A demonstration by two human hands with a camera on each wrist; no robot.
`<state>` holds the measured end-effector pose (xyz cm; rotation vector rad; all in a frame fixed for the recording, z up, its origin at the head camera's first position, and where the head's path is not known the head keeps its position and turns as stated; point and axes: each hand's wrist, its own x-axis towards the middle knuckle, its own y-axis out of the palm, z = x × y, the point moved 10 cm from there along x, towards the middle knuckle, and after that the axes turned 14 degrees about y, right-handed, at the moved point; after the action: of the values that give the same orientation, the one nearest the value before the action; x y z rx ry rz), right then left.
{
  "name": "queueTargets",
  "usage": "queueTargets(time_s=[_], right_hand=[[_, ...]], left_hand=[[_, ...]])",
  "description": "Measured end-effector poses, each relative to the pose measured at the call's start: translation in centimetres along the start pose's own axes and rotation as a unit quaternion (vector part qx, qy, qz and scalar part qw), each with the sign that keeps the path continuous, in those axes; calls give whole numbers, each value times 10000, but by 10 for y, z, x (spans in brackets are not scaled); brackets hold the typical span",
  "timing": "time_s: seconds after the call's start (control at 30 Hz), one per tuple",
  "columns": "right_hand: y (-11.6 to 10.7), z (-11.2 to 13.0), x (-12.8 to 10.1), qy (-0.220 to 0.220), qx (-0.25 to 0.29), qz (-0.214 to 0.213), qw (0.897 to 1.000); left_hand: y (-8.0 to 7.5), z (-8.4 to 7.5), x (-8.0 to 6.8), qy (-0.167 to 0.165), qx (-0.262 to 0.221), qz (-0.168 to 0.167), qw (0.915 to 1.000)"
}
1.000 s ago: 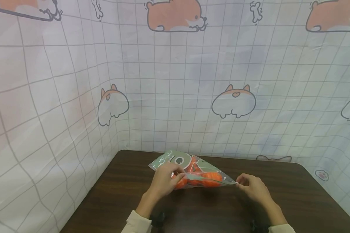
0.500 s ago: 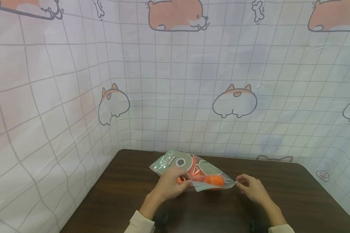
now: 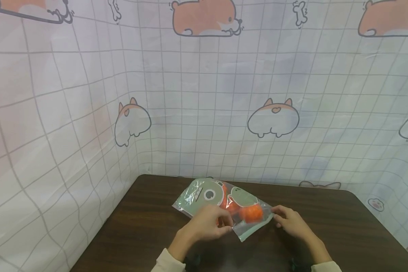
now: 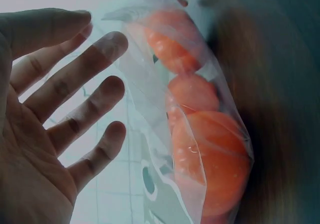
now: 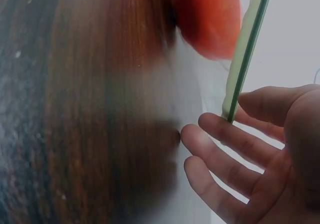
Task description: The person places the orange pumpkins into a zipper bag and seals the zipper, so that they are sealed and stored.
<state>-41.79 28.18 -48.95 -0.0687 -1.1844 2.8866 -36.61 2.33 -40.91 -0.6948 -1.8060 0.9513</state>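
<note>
A clear plastic bag (image 3: 194, 200) with a green cartoon face lies on the dark table. Through the film, several round orange things (image 3: 253, 214) show; their kind is unclear. At the near edge of the bag is my left hand (image 3: 207, 223). In the left wrist view that hand (image 4: 57, 104) has its fingers spread, apart from the film, beside the orange things (image 4: 212, 159). My right hand (image 3: 292, 222) holds the bag's right corner. From the right wrist, my hand (image 5: 250, 169) pinches the end of the green edge strip (image 5: 245, 59) between thumb and index finger.
A dark wooden table (image 3: 139, 223) spreads around the bag. White cloth (image 3: 204, 147) with grid lines and cartoon dogs hangs behind the table and along its left and right sides.
The bag's near edge has unfolded and swung toward me, so its front flap now lies flatter. My left hand has moved right and nearer; the right hand has stayed almost in place.
</note>
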Motion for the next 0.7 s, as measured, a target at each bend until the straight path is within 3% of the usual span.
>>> queueTargets(time_s=[0.17,0.5,0.7], right_hand=[[1,-1,0,1,23,74,10000],[4,4,-1,-294,212,466,9983],[5,5,0,-393,551,628,9957]], left_hand=[[15,-12,5,296,331,385,9983],[45,-24,7,127,48,946,9954],[60,-29,9,216,499,1165,9917]])
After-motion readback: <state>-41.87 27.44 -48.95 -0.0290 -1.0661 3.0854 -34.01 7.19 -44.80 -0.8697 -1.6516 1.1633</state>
